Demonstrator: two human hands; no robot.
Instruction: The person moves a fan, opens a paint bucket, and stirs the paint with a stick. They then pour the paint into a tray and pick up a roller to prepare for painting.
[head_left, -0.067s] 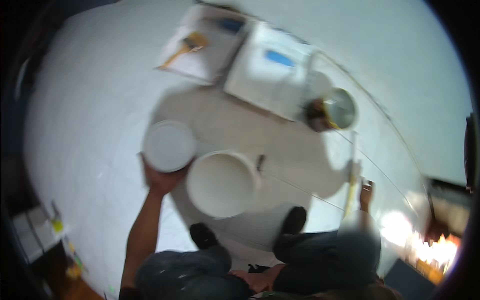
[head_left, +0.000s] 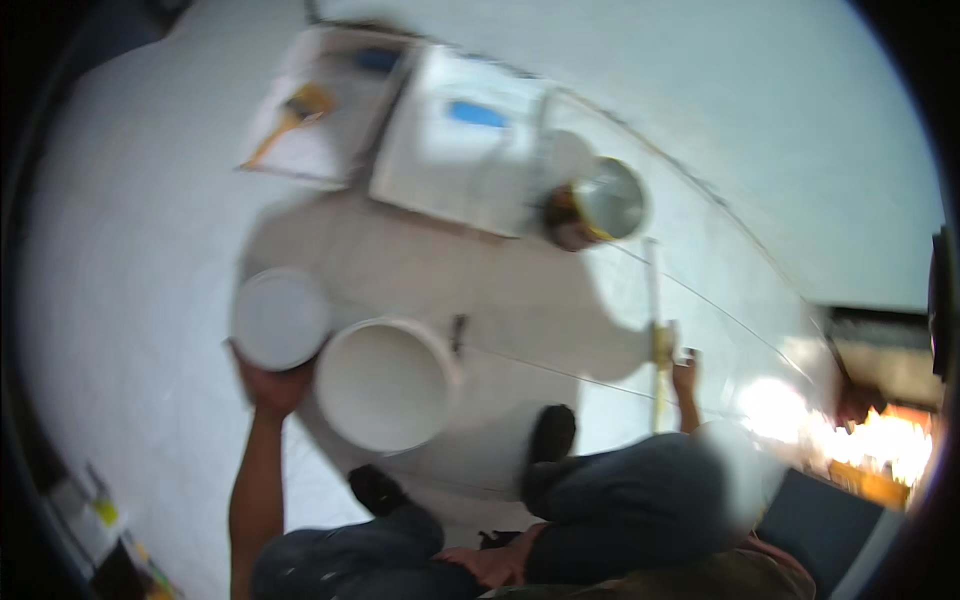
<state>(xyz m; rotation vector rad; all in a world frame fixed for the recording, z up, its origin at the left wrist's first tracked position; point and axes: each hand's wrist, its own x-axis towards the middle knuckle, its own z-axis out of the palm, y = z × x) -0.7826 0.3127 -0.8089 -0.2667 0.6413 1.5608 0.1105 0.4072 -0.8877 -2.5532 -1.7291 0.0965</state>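
Observation:
My left hand (head_left: 272,385) is wrapped round the near side of a round white tub (head_left: 282,320), seen from above. Right beside the tub stands a larger white bucket (head_left: 385,385), its inside showing pale. Off to the right, my right hand (head_left: 685,370) is low over the floor, next to a long thin strip (head_left: 655,290) with a yellow part. Blur hides whether its fingers touch the strip or hold anything. A small dark object (head_left: 459,333) lies by the bucket's right rim.
Two pale trays or sheets lie at the back, one bearing a yellow-handled brush (head_left: 285,125), the other a blue piece (head_left: 478,113). An open metal tin (head_left: 608,200) stands right of them. A wall rises behind. Bright light glares at the right.
The view has turned, so the floor items all sit further left in the picture. My left hand keeps its hold on the tub; no clear change in the right hand.

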